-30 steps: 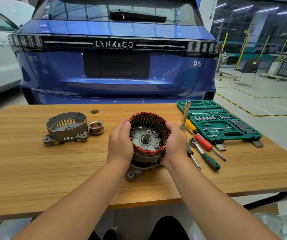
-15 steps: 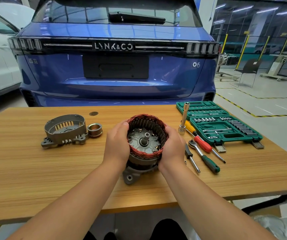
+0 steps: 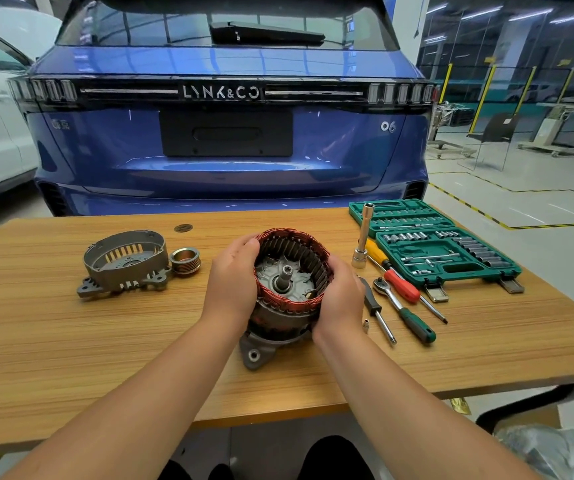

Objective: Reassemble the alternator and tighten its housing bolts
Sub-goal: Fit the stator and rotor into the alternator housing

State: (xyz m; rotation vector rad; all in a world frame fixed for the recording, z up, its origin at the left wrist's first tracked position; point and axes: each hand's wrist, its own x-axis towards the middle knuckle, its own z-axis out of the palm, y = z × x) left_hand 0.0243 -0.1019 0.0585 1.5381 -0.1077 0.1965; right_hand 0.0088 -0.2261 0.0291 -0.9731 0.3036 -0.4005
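Note:
The alternator's rear housing stands on the wooden table at the centre, with the rotor and its shaft pointing up. A stator ring with copper windings sits on top around the rotor. My left hand grips the stator's left side and my right hand grips its right side. The grey front housing lies open side up at the left, apart from my hands. A grooved pulley stands beside it.
A green socket set case lies open at the right. Between it and the alternator lie a socket on an extension bar, a ratchet, and screwdrivers. A small bolt lies near my right wrist. A blue car stands behind the table.
Both hands keep their hold on the stator and have shifted it only slightly on the housing. The other parts and tools have not moved.

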